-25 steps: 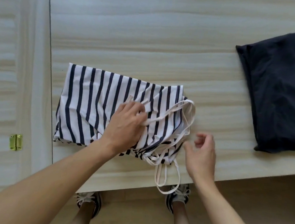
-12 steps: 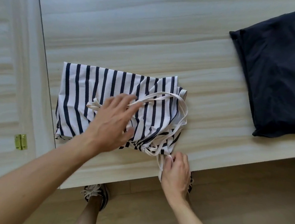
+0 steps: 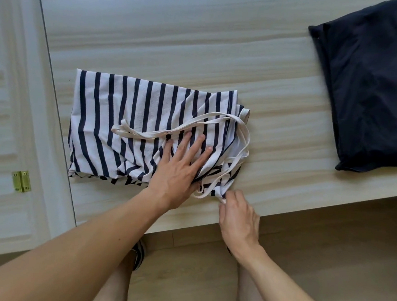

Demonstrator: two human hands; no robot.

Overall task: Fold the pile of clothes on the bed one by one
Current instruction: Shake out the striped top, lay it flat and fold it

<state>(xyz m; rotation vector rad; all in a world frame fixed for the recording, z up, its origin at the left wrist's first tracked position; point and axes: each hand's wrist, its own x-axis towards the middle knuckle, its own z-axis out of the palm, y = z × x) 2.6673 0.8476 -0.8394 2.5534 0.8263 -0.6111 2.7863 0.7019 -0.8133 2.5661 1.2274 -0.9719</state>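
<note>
Your left hand (image 3: pixel 179 170) presses flat on the striped garment (image 3: pixel 115 110) by the tabletop's (image 3: pixel 224 45) near edge as your right hand (image 3: pixel 240 215) pinches a loose strap (image 3: pixel 194 124); a hard tug could drag the fold open.

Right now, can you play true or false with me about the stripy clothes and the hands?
1. The left hand lies flat on the striped garment. True.
2. The dark garment lies on top of it. False: it lies apart, off to the right.
3. The right hand pinches a white strap at the near corner. True.
4. The stripes are red. False: they are dark navy.
</note>
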